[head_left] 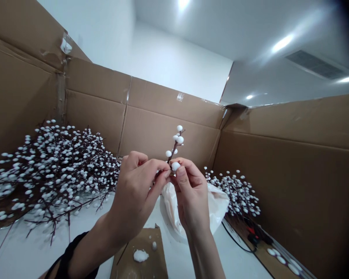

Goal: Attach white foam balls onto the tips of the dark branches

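Observation:
In the middle of the view my left hand (142,186) pinches a dark brown artificial branch (173,149) that carries several white berries. The branch leans up and a little to the right from between my fingers. Beside it, my right hand (193,188) is closed, with thumb and fingers on a white berry (176,166) against the stem. Whether that berry is joined to the stem I cannot tell. The lower end of the branch is hidden behind my left hand.
Cardboard walls (163,120) surround the white table. Left lies a big heap of berry branches (75,166); a smaller bunch (241,193) is right. A white plastic bag (218,203) sits behind my right hand. A cardboard piece (154,267) bears a white lump (140,255). A black cable (235,242) curves right.

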Demonstrator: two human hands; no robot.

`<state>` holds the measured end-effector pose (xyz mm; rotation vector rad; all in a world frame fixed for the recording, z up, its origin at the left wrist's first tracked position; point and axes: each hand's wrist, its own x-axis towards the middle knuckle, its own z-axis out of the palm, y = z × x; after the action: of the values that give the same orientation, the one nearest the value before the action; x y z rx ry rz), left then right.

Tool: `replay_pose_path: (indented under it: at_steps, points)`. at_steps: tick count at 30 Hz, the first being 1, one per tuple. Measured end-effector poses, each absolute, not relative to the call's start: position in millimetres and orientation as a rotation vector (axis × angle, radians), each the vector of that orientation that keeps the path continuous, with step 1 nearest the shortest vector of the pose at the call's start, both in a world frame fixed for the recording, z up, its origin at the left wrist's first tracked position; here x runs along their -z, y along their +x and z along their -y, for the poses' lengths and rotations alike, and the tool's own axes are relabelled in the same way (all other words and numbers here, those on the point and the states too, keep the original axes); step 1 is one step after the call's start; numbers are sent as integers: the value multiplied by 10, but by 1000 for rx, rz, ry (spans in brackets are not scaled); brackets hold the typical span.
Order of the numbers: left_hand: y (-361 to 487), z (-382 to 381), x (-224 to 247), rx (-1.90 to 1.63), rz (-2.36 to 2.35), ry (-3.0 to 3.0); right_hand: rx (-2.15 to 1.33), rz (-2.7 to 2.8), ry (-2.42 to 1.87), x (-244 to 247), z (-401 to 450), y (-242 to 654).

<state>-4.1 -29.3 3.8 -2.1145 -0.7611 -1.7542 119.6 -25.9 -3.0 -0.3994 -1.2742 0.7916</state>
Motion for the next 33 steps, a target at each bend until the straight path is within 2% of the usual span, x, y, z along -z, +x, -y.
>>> replay_pose_path:
  at_steps: [7, 16, 21, 25, 33]
  points:
    - [-17, 232, -32, 1907, 810, -2257, -596, 1045, -444, -22, 211, 1231]
    - [28, 214, -1, 2028, 899, -2557, -990, 1223, -440, -80, 133, 1353]
    - [-39, 216, -21, 2042, 847, -2855, -979, 1202, -389, -85, 148, 1406]
    - [-151, 147, -16, 2038, 767, -2780, -940, 1161, -403, -103, 184, 1439]
    - [-148, 60, -61, 2441, 945, -2801, -1048, 1420, -449, -113, 235, 1369]
